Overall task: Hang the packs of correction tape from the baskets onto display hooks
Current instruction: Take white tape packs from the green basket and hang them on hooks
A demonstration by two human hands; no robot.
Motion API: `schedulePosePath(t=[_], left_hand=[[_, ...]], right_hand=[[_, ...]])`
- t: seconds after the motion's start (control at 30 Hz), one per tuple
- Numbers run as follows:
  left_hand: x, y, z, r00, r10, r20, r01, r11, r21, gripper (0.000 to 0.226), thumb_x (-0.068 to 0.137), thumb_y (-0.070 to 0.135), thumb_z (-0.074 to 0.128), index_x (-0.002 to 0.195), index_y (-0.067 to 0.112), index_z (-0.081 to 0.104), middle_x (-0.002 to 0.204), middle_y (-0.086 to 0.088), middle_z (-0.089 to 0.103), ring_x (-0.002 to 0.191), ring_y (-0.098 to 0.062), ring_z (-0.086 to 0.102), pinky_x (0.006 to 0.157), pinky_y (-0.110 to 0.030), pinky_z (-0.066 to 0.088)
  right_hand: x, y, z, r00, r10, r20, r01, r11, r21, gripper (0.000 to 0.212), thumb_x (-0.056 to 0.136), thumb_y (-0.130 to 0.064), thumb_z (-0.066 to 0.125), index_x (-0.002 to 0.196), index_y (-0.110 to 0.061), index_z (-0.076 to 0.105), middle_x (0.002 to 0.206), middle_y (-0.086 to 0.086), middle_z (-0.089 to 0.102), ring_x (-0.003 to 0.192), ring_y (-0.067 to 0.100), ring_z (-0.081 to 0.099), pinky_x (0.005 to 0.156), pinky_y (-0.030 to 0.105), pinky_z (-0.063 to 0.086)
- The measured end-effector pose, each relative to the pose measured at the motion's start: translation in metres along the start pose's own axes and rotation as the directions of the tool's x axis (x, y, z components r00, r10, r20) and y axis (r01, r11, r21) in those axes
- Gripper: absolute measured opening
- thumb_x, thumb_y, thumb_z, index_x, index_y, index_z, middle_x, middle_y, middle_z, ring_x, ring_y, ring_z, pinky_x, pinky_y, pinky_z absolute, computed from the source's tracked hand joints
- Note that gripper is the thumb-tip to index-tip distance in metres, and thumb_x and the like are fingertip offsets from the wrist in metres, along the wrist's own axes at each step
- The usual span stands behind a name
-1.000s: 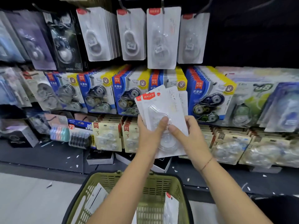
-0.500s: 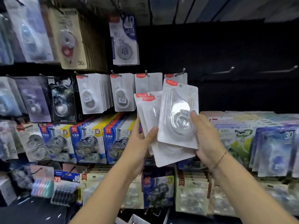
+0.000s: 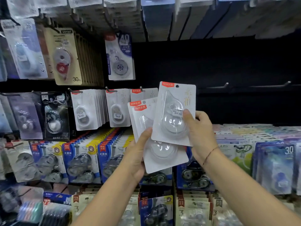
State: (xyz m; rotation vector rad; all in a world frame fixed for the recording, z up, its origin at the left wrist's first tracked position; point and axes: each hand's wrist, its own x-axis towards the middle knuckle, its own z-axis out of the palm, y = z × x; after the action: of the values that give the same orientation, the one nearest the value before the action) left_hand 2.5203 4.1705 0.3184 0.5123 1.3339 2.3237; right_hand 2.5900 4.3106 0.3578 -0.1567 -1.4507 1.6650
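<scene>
My right hand (image 3: 199, 134) pinches one white pack of correction tape (image 3: 172, 115) by its right edge and holds it upright, its hang hole near the top. My left hand (image 3: 138, 154) grips a small fanned stack of the same white packs (image 3: 146, 118) from below, just left of and behind the single pack. Matching white packs hang on hooks (image 3: 118, 108) to the left, one of them (image 3: 145, 93) right behind the stack. Two bare display hooks (image 3: 226, 84) stick out of the dark panel to the right. The basket is out of view.
Rows of other correction tape packs fill the wall: blue and yellow ones (image 3: 78, 159) below left, beige ones (image 3: 65, 56) upper left, pastel ones (image 3: 268, 160) lower right. Boxes line the shelf above (image 3: 179, 17).
The view tilted up and the basket dropped out of sight. Both hands rose with the packs. My right hand drew one pack off the stack and lifted it toward the hooks.
</scene>
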Motion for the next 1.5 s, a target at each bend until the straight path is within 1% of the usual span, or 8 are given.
schedulePosePath(t=[0.2, 0.4, 0.53, 0.73, 1.03, 1.3, 1.4, 1.5], left_hand=[[0.008, 0.000, -0.010, 0.994, 0.049, -0.099, -0.051, 0.998, -0.024, 0.053, 0.072, 0.036, 0.074, 0.122, 0.019, 0.065, 0.110, -0.012, 0.075, 0.101, -0.033, 0.071, 0.089, -0.052, 0.056], [0.013, 0.008, -0.027, 0.987, 0.116, -0.110, -0.118, 0.993, -0.016, 0.043, 0.084, 0.028, 0.070, 0.126, 0.019, 0.063, 0.112, -0.009, 0.074, 0.098, -0.028, 0.073, 0.073, -0.042, 0.061], [0.018, 0.012, -0.041, 0.983, 0.143, -0.116, -0.146, 0.989, -0.014, 0.052, 0.077, 0.030, 0.073, 0.127, 0.020, 0.063, 0.116, -0.010, 0.073, 0.107, -0.031, 0.069, 0.095, -0.054, 0.052], [0.028, 0.014, -0.050, 0.984, 0.151, -0.096, -0.150, 0.989, 0.013, 0.056, 0.075, 0.032, 0.081, 0.126, 0.021, 0.064, 0.116, -0.009, 0.073, 0.109, -0.030, 0.069, 0.101, -0.056, 0.048], [0.049, 0.007, -0.068, 0.992, 0.118, -0.033, -0.115, 0.990, 0.088, 0.063, 0.068, 0.041, 0.077, 0.127, 0.023, 0.065, 0.118, -0.007, 0.072, 0.110, -0.033, 0.068, 0.101, -0.061, 0.046], [0.051, 0.003, -0.061, 0.995, 0.091, -0.030, -0.089, 0.993, 0.076, 0.054, 0.077, 0.035, 0.075, 0.128, 0.021, 0.063, 0.117, -0.007, 0.073, 0.108, -0.030, 0.070, 0.095, -0.052, 0.052], [0.047, 0.002, -0.056, 0.993, 0.110, -0.034, -0.107, 0.992, 0.064, 0.055, 0.074, 0.033, 0.071, 0.127, 0.020, 0.063, 0.115, -0.007, 0.074, 0.104, -0.027, 0.072, 0.085, -0.045, 0.057], [0.041, 0.003, -0.046, 0.992, 0.127, -0.024, -0.126, 0.991, 0.034, 0.047, 0.074, 0.029, 0.070, 0.120, 0.020, 0.065, 0.108, -0.006, 0.076, 0.094, -0.022, 0.074, 0.065, -0.035, 0.061]], right_hand=[[0.018, -0.001, -0.007, 0.999, -0.040, -0.031, 0.037, 0.997, -0.071, 0.016, 0.092, -0.034, 0.063, 0.098, -0.021, 0.055, 0.104, 0.008, 0.069, 0.100, 0.030, 0.068, 0.088, 0.051, 0.055], [0.024, 0.008, -0.018, 0.996, -0.090, -0.020, 0.086, 0.984, -0.154, 0.015, 0.093, -0.034, 0.061, 0.102, -0.023, 0.055, 0.099, -0.001, 0.069, 0.088, 0.013, 0.067, 0.072, 0.027, 0.055], [0.028, 0.019, -0.023, 0.997, -0.077, -0.020, 0.072, 0.980, -0.183, 0.022, 0.094, -0.033, 0.059, 0.110, -0.019, 0.055, 0.100, -0.003, 0.068, 0.089, 0.010, 0.065, 0.067, 0.020, 0.050], [0.073, 0.046, -0.020, 0.999, -0.045, 0.021, 0.049, 0.923, -0.383, 0.019, 0.098, -0.032, 0.054, 0.109, -0.017, 0.051, 0.104, -0.004, 0.060, 0.083, 0.005, 0.057, 0.061, 0.018, 0.042], [0.159, 0.092, 0.000, 0.995, 0.087, -0.056, -0.103, 0.861, -0.498, 0.050, 0.098, -0.036, 0.052, 0.139, -0.009, 0.040, 0.131, 0.010, 0.054, 0.110, 0.026, 0.055, 0.086, 0.034, 0.043], [0.182, 0.110, 0.009, 0.956, 0.236, -0.175, -0.293, 0.792, -0.536, 0.070, 0.093, -0.046, 0.057, 0.143, -0.004, 0.031, 0.143, 0.019, 0.042, 0.127, 0.036, 0.046, 0.101, 0.043, 0.040], [0.151, 0.090, 0.008, 0.981, 0.006, -0.196, -0.133, 0.755, -0.642, 0.064, 0.090, -0.045, 0.062, 0.137, -0.009, 0.038, 0.139, 0.016, 0.039, 0.125, 0.033, 0.045, 0.102, 0.042, 0.040], [0.082, 0.061, 0.008, 0.997, -0.059, 0.053, 0.077, 0.883, -0.463, 0.041, 0.091, -0.042, 0.061, 0.121, -0.017, 0.049, 0.118, 0.000, 0.054, 0.107, 0.013, 0.054, 0.086, 0.021, 0.044]])
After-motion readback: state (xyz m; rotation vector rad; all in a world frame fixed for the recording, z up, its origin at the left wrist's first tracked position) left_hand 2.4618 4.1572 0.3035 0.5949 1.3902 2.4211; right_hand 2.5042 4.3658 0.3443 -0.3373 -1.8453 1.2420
